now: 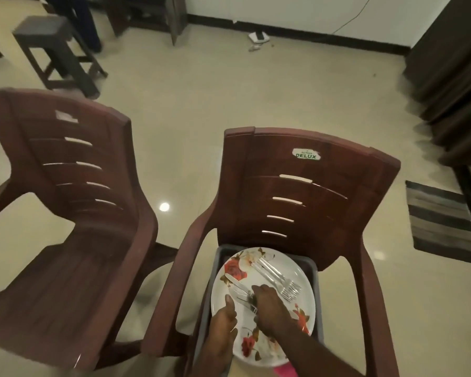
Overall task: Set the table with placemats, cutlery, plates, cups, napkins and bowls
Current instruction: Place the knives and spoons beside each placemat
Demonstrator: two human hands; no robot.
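Observation:
A white plate (297,278) with red flower prints lies in a grey tray (317,270) on the seat of a brown plastic chair (297,191). On the plate lie several forks (279,278), tines toward the right, and knives (238,287) on the left side. My right hand (269,306) reaches over the plate and grips the knife handles. The plate's left rim is held by my left hand (225,319), thumb on top.
A second brown plastic chair (65,213) stands to the left. A dark wooden stool (55,50) is at the back left. A striped doormat (441,221) lies on the right by dark curtains (452,63). The floor is glossy tile.

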